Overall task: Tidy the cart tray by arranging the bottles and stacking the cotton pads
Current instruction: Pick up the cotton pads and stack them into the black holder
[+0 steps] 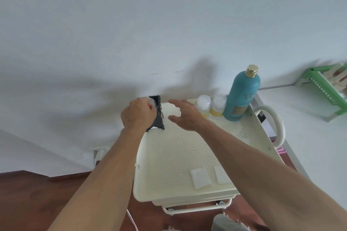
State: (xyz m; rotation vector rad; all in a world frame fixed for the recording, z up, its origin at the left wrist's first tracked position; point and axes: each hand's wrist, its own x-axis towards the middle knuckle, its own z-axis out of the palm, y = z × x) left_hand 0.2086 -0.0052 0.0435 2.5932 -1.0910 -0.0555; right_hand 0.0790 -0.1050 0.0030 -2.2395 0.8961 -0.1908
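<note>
Cart tray [187, 196]: left hand [138, 115] grips black holder [158, 118]; right hand [185, 115] hovers, fingers spread.

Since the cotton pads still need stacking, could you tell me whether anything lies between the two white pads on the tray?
Nothing visible does. The left square white cotton pad and the right one lie apart at the cream perforated tray's near edge, only bare tray between.
</note>
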